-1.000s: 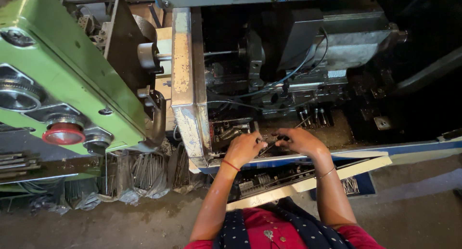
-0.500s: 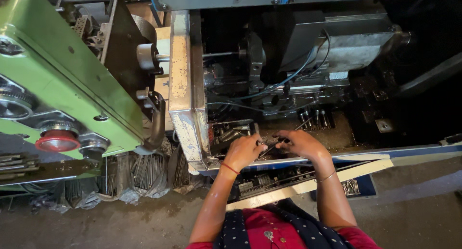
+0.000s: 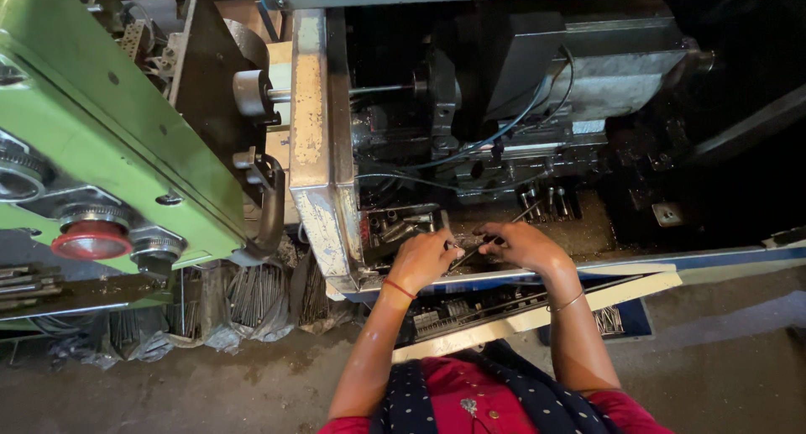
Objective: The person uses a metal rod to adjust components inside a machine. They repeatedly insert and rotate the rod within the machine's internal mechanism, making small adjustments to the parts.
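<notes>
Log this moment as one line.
left hand: pinching rod end | right hand: gripping thin rod | place: machine bed | nearby: parts tray

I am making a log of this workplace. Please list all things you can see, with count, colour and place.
rod: one, thin, dark metal, between both hands
machine: one, dark grey, centre and right
cover: one, green, left
knob: one, red, on the cover, lower left
post: one, cream, worn, between cover and machine
cables: a few, blue and black, on the machine
tray: one, dark, small metal parts inside, beside left hand
rails: cream, below hands
floor: grey, bottom
left hand: red wrist band, on the rod
right hand: thin bangle, on the rod
</notes>
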